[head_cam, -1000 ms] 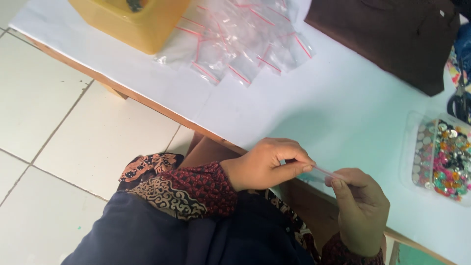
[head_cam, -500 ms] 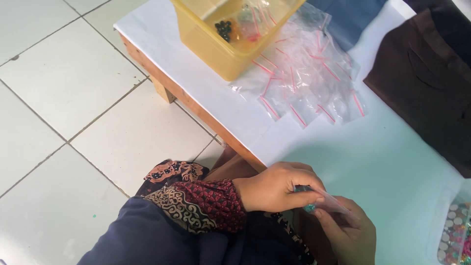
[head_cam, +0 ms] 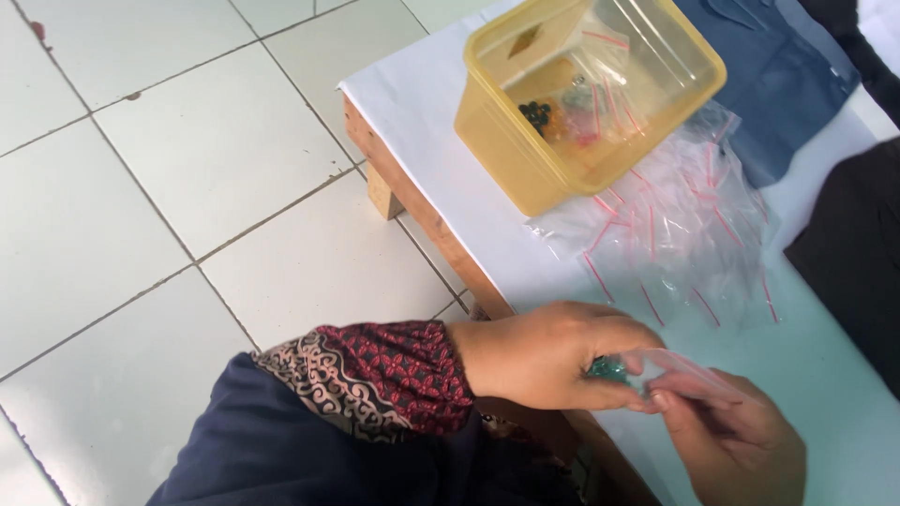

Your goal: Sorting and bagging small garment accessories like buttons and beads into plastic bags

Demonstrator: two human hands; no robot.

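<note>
Small clear bag (head_cam: pixel 680 367), both hands (head_cam: pixel 562 356) pinching

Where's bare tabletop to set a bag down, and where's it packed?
Free: the white strip of table between its left edge and the yellow tub, and the patch right of both hands, below the bag pile. Crowded: the pile against the tub, blue cloth behind, dark cloth on the right.
</note>
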